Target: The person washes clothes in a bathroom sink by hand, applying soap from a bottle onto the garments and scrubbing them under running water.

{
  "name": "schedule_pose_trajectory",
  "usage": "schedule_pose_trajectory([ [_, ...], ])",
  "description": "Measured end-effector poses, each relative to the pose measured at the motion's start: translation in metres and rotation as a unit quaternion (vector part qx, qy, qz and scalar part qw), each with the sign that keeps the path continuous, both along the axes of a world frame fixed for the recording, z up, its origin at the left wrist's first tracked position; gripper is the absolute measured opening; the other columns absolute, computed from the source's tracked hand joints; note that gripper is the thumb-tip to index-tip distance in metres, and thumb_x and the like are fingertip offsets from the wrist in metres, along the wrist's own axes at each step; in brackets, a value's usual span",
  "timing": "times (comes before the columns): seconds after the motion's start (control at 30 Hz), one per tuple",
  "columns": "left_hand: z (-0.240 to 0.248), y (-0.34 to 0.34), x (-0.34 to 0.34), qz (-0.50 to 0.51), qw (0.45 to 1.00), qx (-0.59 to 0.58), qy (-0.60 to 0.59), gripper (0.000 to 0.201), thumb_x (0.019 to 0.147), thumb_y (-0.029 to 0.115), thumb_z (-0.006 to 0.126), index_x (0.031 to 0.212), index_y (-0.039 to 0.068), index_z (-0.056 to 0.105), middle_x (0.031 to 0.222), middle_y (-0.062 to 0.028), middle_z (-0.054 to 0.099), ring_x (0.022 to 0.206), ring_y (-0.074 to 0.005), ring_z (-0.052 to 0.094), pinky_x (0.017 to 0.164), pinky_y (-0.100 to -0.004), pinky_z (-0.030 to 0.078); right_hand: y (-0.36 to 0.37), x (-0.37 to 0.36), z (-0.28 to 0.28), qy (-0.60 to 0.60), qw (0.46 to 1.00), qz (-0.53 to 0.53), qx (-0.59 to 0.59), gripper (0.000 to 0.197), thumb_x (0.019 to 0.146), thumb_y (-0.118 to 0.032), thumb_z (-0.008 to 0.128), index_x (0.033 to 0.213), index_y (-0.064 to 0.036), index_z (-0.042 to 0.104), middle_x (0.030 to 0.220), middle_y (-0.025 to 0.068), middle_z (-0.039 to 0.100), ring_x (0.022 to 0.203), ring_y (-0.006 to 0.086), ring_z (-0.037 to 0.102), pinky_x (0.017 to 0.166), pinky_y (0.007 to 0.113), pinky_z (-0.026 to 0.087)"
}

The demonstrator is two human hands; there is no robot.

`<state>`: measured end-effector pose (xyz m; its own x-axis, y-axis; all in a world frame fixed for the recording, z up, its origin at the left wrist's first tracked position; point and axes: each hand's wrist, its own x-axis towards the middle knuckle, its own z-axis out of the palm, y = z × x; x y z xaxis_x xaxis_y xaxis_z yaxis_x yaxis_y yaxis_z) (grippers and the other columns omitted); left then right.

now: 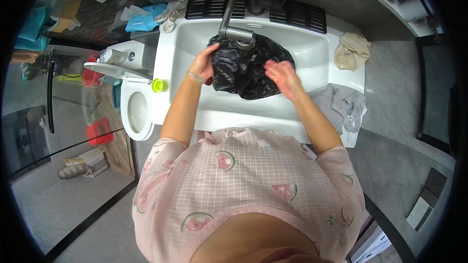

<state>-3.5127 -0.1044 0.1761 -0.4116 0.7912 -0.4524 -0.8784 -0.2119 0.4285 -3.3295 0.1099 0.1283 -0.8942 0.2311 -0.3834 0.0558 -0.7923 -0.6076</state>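
A wet black garment [248,70] is bunched in the white sink basin [312,44], beneath the spout of the dark grey faucet [240,34]. What kind of garment it is, I cannot make out. My left hand [202,63] grips its left edge, thumb on top and the other fingers partly hidden at the side. On its right side lies my right hand [283,77], fingers stretched out and resting against the cloth without closing round it. The faucet head covers part of the garment's upper middle.
A beige cloth [352,51] and a grey garment [341,104] lie on the sink's right rim. A bright green cap [158,85] sits on the left rim. Behind it are a blue packet [146,18] and a pale cloth [171,15]. A toilet [136,112] stands left.
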Motion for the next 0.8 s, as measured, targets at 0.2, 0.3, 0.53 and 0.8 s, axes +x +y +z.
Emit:
schedule_pose_trajectory([
  [0.2,0.011,0.026,0.035,0.083,0.995,0.063,0.007,0.037,0.086,0.017,0.050,0.116,-0.004,0.048,0.115,-0.0198,0.055,0.107,-0.0327,0.054,0.096,-0.0448,0.042,-0.002,-0.021,0.024,-0.037,0.964,0.176,-0.195,0.075,0.083,-0.044,0.059,0.134,-0.0045,0.020,0.128,0.0183,0.042,0.118,0.0314,0.044,0.097,0.049,0.038],
  [0.3,0.006,0.036,0.050,0.121,0.990,0.065,-0.012,0.036,0.084,0.014,0.049,0.115,-0.005,0.049,0.112,-0.0196,0.057,0.105,-0.0322,0.055,0.095,-0.0443,0.042,-0.031,-0.022,0.021,-0.014,0.997,0.033,-0.070,0.059,0.083,-0.020,0.064,0.131,-0.0093,0.033,0.128,0.0090,0.046,0.114,0.0274,0.048,0.095,0.049,0.039],
  [0.53,0.032,-0.009,0.030,0.103,0.979,-0.049,0.167,0.016,0.080,0.004,0.057,0.093,0.009,0.050,0.084,-0.0051,0.056,0.080,-0.0184,0.057,0.079,-0.0341,0.049,0.041,0.008,0.077,-0.015,0.982,0.001,0.188,0.070,0.074,-0.002,0.070,0.134,-0.0046,0.035,0.123,0.0108,0.047,0.105,0.0172,0.051,0.091,0.031,0.042],
  [0.8,0.050,-0.066,0.005,-0.020,0.819,-0.266,0.509,0.031,0.063,0.013,0.081,0.084,0.007,0.059,0.079,0.0013,0.050,0.068,-0.0091,0.046,0.062,-0.0228,0.040,0.076,0.039,0.160,-0.037,0.801,0.109,0.588,0.041,0.068,-0.006,0.075,0.105,-0.0030,0.058,0.111,0.0047,0.054,0.099,0.0116,0.049,0.084,0.026,0.042],
])
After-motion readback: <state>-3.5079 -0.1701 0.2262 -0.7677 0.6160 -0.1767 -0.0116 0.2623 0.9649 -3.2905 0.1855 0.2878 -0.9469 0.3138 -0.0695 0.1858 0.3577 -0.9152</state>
